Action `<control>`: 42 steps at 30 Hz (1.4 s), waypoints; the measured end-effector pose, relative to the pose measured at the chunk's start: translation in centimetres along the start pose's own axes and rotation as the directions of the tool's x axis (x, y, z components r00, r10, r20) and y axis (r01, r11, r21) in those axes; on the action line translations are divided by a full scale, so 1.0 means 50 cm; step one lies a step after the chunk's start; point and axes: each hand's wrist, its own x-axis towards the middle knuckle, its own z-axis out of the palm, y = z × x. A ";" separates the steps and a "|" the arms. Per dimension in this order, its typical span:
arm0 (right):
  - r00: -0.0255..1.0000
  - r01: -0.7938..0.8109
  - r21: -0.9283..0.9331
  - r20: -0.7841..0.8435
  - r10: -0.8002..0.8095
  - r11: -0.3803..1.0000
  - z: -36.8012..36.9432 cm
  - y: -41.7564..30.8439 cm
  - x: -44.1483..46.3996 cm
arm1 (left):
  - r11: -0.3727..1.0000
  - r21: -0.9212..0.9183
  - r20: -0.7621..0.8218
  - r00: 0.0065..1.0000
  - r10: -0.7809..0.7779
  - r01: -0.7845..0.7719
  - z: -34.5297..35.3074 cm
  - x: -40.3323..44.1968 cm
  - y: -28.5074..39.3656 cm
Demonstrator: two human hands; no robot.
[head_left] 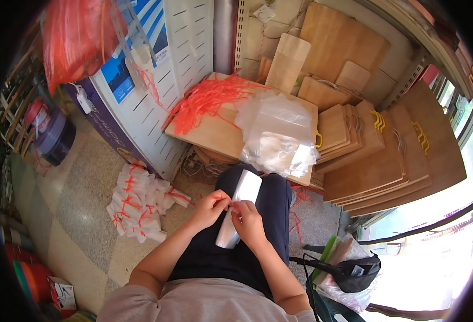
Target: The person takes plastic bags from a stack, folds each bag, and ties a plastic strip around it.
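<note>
I've got wooden boards [368, 177] leaning at right, some with yellow handles [421, 138], a ribbed board [288, 61] behind, slotted white panel [134, 126], blue poster [119, 80], dark tub [54, 139] on tiled floor [83, 188], orange bowls [37, 282] by a small box [62, 295], black bag [357, 272] lower right.

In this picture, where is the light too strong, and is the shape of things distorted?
Head view: lower right burnt out to white, beyond the black bag; head view: bright shine on the plastic bundle and the bags; head view: wide-lens bending towards the edges, corners black.
</note>
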 end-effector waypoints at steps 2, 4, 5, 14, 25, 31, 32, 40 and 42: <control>0.990 0.112 -0.100 -0.069 -0.119 0.989 0.004 0.018 0.005 | 0.999 0.015 0.005 0.999 0.044 -0.044 -0.004 0.002 -0.009; 0.994 0.052 -0.024 -0.097 -0.054 0.998 0.003 0.018 0.005 | 0.999 -0.018 -0.023 0.999 0.038 -0.039 -0.009 -0.005 -0.001; 0.994 -0.062 0.103 -0.083 0.071 0.993 -0.002 0.007 0.008 | 0.999 -0.035 -0.036 0.999 0.036 -0.037 -0.012 -0.008 0.007; 0.941 -0.336 0.477 0.206 0.268 0.812 0.010 -0.009 0.002 | 0.705 0.666 0.172 0.970 0.172 -0.243 -0.009 -0.084 0.154; 0.838 -0.525 0.634 0.503 0.212 0.568 0.003 0.036 -0.024 | 0.953 0.058 0.178 0.942 0.283 -0.297 -0.029 -0.054 0.185; 0.812 -0.563 0.681 0.562 0.158 0.467 -0.013 0.014 -0.016 | 0.948 0.314 0.194 0.981 -0.006 -0.056 -0.059 -0.049 0.101; 0.806 -0.576 0.701 0.572 0.151 0.421 -0.011 0.018 -0.021 | 0.979 0.186 0.177 0.977 -0.121 0.088 -0.062 -0.050 0.076; 0.895 -0.272 0.568 0.446 -0.013 0.777 -0.001 -0.009 -0.031 | 0.952 0.296 0.392 0.900 -0.191 0.073 -0.096 -0.054 0.054; 0.962 0.152 0.177 0.200 -0.187 0.972 -0.001 -0.037 -0.017 | 0.952 0.300 0.385 0.906 -0.177 0.058 -0.098 -0.056 0.049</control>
